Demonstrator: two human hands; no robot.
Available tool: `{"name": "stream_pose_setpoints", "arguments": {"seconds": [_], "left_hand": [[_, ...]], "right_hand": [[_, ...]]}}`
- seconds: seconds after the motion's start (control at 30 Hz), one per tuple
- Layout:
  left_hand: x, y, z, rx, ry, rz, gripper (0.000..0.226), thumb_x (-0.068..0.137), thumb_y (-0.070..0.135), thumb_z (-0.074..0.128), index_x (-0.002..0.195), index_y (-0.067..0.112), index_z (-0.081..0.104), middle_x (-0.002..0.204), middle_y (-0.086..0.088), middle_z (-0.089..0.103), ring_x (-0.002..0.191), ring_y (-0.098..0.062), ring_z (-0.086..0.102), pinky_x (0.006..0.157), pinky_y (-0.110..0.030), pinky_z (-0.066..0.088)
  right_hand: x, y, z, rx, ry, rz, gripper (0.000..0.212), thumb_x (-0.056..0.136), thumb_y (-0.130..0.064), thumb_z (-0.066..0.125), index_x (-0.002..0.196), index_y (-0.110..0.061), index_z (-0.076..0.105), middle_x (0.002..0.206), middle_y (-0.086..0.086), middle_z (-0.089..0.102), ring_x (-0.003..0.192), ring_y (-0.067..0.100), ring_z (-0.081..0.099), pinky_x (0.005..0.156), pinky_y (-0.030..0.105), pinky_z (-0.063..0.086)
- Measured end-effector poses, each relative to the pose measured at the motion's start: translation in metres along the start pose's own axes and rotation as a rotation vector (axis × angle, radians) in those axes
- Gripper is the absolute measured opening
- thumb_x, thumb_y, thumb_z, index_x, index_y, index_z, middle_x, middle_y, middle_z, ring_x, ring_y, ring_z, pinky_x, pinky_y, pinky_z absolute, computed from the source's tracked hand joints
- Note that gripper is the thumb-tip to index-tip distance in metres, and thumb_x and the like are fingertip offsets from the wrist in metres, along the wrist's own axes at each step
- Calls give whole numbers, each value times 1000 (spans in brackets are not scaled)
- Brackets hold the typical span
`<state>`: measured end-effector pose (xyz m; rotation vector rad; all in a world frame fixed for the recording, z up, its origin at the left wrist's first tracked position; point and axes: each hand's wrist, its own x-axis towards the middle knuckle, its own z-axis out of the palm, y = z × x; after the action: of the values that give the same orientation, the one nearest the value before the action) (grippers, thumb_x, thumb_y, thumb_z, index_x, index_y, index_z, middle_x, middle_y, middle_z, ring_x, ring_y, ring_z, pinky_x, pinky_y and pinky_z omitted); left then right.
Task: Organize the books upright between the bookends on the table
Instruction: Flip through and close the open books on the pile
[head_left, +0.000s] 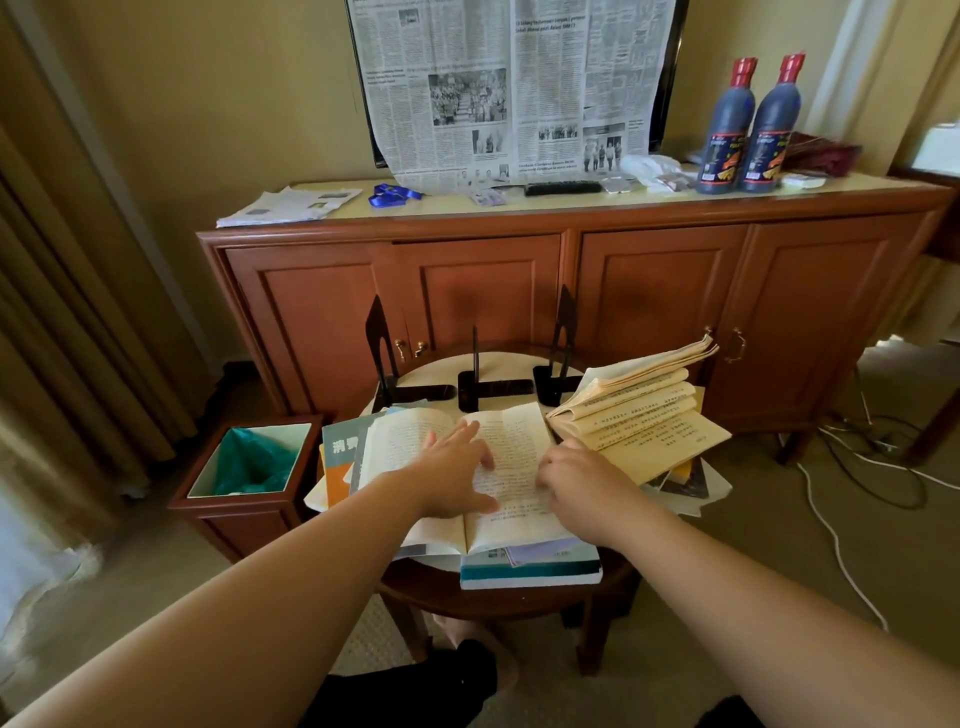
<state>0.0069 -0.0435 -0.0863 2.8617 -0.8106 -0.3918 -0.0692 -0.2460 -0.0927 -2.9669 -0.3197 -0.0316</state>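
Our left hand (457, 467) lies flat, fingers straight, on the open cream-paged book (483, 478) atop flat-lying books on the round wooden desk (498, 603); our right hand (576, 478) curls at its right page. Three black metal bookends (493, 384) stand behind.

Wooden sideboard (571, 291), beige wall (234, 104) (curtained), carpet (753, 597)

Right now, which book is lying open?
The open book under both hands, pages showing; the yellow booklets beside it and the teal book beneath are closed.
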Motion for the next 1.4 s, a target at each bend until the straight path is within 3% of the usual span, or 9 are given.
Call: {"name": "stream_pose_setpoints", "arguments": {"seconds": [0.1, 0.17, 0.23, 0.33, 0.47, 0.87, 1.03, 1.2, 1.4], "left_hand": [[2, -7, -1, -25, -40, 8, 85, 89, 58, 74, 157, 25, 35, 175, -4, 13, 162, -26, 2, 128, -53, -4], [4, -12, -2, -17, -91, -3, 104, 88, 66, 71, 166, 24, 16, 176, -3, 5, 162, -25, 1, 128, -51, -4], [5, -14, -2, 38, -116, 8, 114, 85, 73, 69, 168, 24, 8, 176, -2, 1, 162, -24, 0, 128, -52, -5], [7, -12, -1, 145, -103, 46, 124, 77, 84, 66, 168, 20, 10, 176, -3, 1, 162, -23, -3, 129, -57, -7], [9, -17, 5, 132, -99, 42, 130, 71, 89, 66, 168, 22, 9, 176, 1, 7, 162, -21, 6, 129, -58, -6], [13, -18, 7, 118, -72, 16, 134, 62, 94, 67, 166, 26, 16, 173, 6, 20, 159, -19, 18, 130, -51, -4], [12, -15, 6, 138, -92, -12, 136, 62, 96, 64, 167, 27, 12, 175, 7, 14, 161, -19, 12, 130, -51, -4], [10, -12, 3, 125, -97, -9, 137, 63, 96, 65, 167, 26, 11, 175, 5, 14, 161, -20, 12, 129, -52, -6], [11, -11, 5, 119, -98, -18, 136, 62, 95, 66, 167, 28, 9, 175, 5, 14, 161, -21, 11, 128, -53, -8]], "right_hand": [[7, -6, 2, -8, -91, -19, 31, 99, -14, 56, 128, -19, 69, 121, -2, 55, 118, 18, 49, 100, 36, 51], [12, -13, 5, 67, -110, -16, 32, 100, -22, 56, 130, -20, 65, 126, -2, 51, 123, 19, 47, 102, 39, 51], [16, -19, 13, 115, -116, -3, 37, 103, -30, 51, 139, -23, 57, 138, -1, 46, 132, 22, 42, 110, 41, 45], [24, -22, 25, 130, -145, 15, 52, 110, -37, 39, 160, -28, 32, 166, 6, 24, 154, 27, 18, 125, 45, 21], [47, -17, 37, 125, -164, 56, 60, 111, -46, 26, 166, -28, 12, 175, 6, 3, 160, 25, -2, 130, 43, 6], [104, -21, 46, 52, -157, 177, 68, 109, -46, 9, 166, -12, -2, 175, 7, -6, 161, 23, -7, 129, 43, -2], [72, -19, 49, 43, -161, 144, 66, 110, -43, 11, 166, -11, -6, 174, 8, -12, 160, 22, -12, 130, 43, -3], [15, -20, 47, 7, -114, 86, 66, 112, -46, 16, 166, -12, -1, 175, 5, -6, 160, 19, -10, 129, 39, -4], [-21, -34, 40, -60, -174, 114, 68, 113, -38, 29, 166, -10, -3, 174, 11, -9, 160, 28, -11, 128, 46, -2]]}}
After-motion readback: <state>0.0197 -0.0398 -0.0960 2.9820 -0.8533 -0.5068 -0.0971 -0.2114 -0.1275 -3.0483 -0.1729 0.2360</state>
